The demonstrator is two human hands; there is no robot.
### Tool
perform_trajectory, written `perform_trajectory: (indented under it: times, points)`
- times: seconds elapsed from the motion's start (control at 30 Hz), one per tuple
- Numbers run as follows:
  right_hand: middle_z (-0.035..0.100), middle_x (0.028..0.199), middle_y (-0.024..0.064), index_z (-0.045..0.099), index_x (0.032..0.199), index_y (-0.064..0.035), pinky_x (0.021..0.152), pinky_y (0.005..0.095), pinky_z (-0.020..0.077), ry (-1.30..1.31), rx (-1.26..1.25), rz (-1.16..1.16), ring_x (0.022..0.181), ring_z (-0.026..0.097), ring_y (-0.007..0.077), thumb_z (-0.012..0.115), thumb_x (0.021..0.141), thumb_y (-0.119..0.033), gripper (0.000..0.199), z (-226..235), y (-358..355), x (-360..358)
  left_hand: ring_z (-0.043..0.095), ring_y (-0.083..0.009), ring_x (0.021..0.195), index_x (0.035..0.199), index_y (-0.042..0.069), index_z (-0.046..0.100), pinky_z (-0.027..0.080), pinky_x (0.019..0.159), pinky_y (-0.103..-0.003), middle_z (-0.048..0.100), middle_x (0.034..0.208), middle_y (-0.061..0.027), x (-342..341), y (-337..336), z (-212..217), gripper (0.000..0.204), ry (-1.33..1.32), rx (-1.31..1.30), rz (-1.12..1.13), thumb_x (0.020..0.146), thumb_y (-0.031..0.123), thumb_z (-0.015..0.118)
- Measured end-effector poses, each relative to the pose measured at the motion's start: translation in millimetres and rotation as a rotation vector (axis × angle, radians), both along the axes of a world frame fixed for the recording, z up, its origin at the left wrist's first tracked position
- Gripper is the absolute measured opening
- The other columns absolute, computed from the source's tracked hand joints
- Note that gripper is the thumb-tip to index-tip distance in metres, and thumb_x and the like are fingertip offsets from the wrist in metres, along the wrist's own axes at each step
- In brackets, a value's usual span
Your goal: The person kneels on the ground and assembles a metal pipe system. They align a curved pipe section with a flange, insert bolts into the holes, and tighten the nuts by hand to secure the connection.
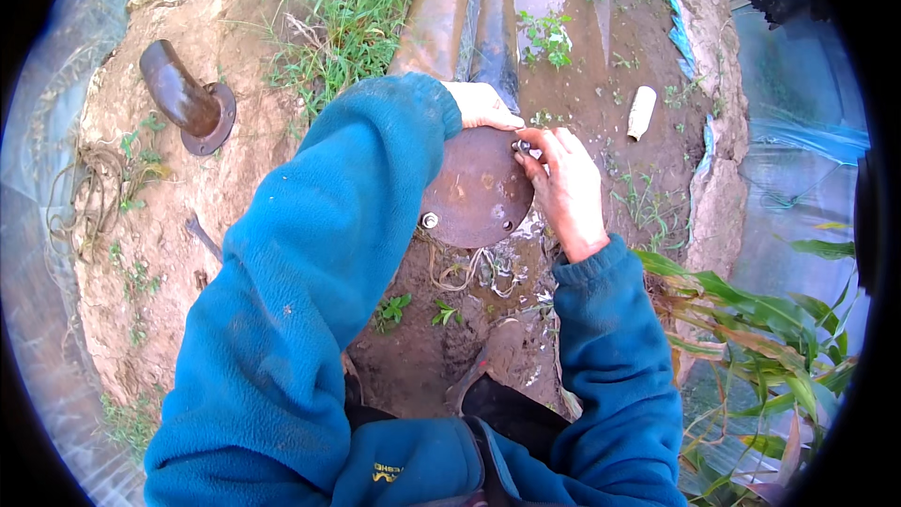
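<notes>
A round rusty metal plate (474, 190) lies in front of me, with a bolt (429, 221) in its near-left hole and a bare hole at its near right. At the plate's far-right edge my right hand (566, 183) pinches a small metal bolt (521, 145) between thumb and fingers. Just beyond the far rim is my left hand (483, 105), its fingers bent together and curling down behind the edge. What those fingers grip is hidden. Both hands nearly meet there, below blue sleeves.
A bent rusty pipe with a flange (192, 103) stands at the left. Dark flat hose (493, 28) runs away beyond the plate. A whitish cylinder (641, 113) lies on the mud at the right. Green leafy stalks (770, 338) lean in near right; grass (347, 19) grows at far left.
</notes>
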State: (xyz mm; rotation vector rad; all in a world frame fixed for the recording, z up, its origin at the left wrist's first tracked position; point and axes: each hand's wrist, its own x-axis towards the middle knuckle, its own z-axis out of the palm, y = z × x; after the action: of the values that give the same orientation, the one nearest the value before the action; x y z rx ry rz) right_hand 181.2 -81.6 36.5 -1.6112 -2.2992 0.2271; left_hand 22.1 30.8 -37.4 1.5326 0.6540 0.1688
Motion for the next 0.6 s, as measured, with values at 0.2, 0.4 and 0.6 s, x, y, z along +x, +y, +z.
perform_trajectory:
  times: [0.2, 0.4, 0.6]
  points:
    - [0.055, 0.076, 0.0099, 0.049, 0.089, -0.0072, 0.063, 0.036, 0.0446, -0.088, -0.047, 0.008, 0.073, 0.056, 0.0278, 0.064, 0.074, -0.024, 0.027, 5, 3, -4, 0.055, -0.0105, 0.085, 0.095, 0.005, 0.065, 0.041, 0.079, -0.029, 0.065, 0.09, -0.0044, -1, -2, 3, 0.039, 0.026, 0.111, 0.0, 0.081, 0.04, 0.057]
    - [0.055, 0.074, 0.0107, 0.048, 0.088, -0.0074, 0.059, 0.0366, 0.0446, -0.068, -0.056, 0.045, 0.068, 0.056, 0.0293, 0.062, 0.077, -0.021, 0.022, -2, 8, -5, 0.056, -0.0122, 0.084, 0.097, 0.005, 0.065, 0.042, 0.078, -0.03, 0.065, 0.091, -0.0054, -2, 2, -5, 0.039, 0.061, 0.179, -0.007, 0.082, 0.04, 0.056]
    - [0.053, 0.072, 0.0091, 0.054, 0.089, -0.0057, 0.058, 0.0322, 0.0457, 0.273, -0.299, -0.085, 0.066, 0.057, 0.0248, 0.06, 0.078, -0.011, 0.013, 17, -11, -7, 0.057, -0.0138, 0.084, 0.1, 0.01, 0.065, 0.042, 0.079, -0.029, 0.065, 0.092, -0.006, 0, -4, 8, 0.038, 0.07, 0.136, 0.001, 0.082, 0.042, 0.054]
